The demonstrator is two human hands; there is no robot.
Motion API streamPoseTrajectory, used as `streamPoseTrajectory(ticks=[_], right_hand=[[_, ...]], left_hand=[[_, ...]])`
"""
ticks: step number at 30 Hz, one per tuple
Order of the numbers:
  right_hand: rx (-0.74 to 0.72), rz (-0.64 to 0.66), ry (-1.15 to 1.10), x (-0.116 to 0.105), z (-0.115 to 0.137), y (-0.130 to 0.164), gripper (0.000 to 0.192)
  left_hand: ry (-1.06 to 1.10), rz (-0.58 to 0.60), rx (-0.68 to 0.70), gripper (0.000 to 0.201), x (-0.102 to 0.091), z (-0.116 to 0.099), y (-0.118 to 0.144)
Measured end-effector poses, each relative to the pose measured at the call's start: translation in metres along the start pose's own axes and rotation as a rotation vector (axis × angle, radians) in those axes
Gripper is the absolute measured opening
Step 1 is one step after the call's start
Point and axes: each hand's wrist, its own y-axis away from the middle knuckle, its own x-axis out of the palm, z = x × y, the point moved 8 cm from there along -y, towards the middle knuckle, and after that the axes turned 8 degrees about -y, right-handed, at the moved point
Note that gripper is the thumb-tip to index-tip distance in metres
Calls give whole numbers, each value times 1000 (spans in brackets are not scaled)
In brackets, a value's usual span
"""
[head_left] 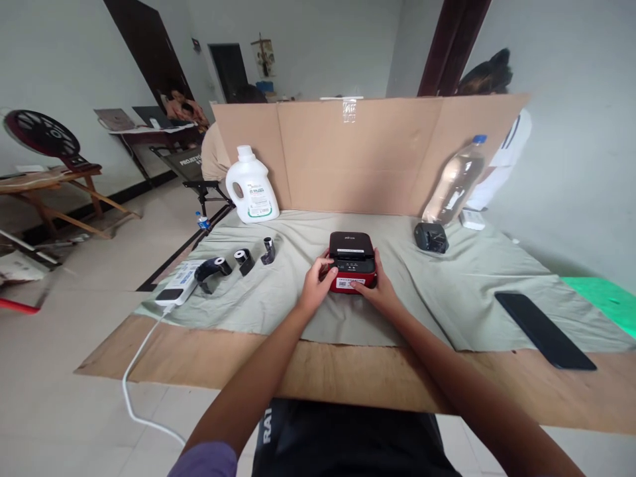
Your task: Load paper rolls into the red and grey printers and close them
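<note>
two bare hands at frame centre, left hand (317,281) and right hand (376,289) with fingers curled around a small red and black label printer (352,264), sitting on a grey cloth (278,298) over the surface, three black rolls (242,260) at left

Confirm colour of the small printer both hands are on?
Label printer: black top, red lower body, white label at the front slot. Head view, table centre.

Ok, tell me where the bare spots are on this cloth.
Bare cloth lies between the red printer and the black phone, and in front of the small black device. Another patch sits between the detergent jug and the printer. The left edge is crowded: three rolls and a power strip. Both hands occupy the printer's front.
</note>
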Motion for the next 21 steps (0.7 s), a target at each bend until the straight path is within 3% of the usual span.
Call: streamPoseTrajectory(ticks=[9,11,14,18,21], right_hand=[[69,11,-30,0,0,0,111],[47,17,-42,-1,0,0,99],[-63,-25,-1,-13,11,-5,64],[-82,-42,107,-30,33,-38,49],[-4,129,284,-23,45,-80,38]], left_hand=[[39,19,-9,27,-1,-9,-1],[22,20,-3,26,-1,-11,-1],[2,17,1,26,-2,-13,0],[-28,17,16,25,-4,-15,0],[-68,20,24,23,-4,-16,-1]])
